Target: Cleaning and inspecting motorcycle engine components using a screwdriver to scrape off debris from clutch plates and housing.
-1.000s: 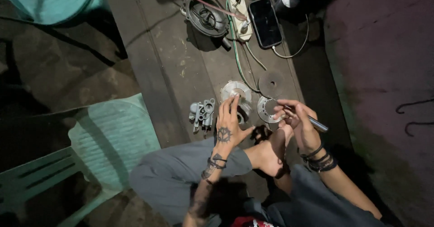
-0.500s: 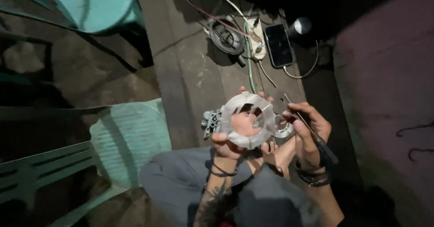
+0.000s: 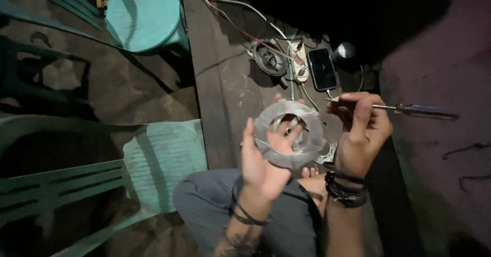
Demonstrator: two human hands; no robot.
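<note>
- chairs (image 3: 153,154) of green plastic stand at the left, beside a grey knee (image 3: 204,200).
- left hand (image 3: 263,159), fingers (image 3: 249,139) grasping a round grey metal housing (image 3: 291,134), raised above the floor.
- right hand (image 3: 360,129), fingers clenched on a screwdriver (image 3: 414,109), just beside the housing.
- phone (image 3: 323,68) and power strip (image 3: 298,60) lie beyond.

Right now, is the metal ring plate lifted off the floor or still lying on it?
Lifted. The left hand holds the metal ring plate up, fingers through its centre hole, above the floor. The right hand grips a screwdriver.
</note>
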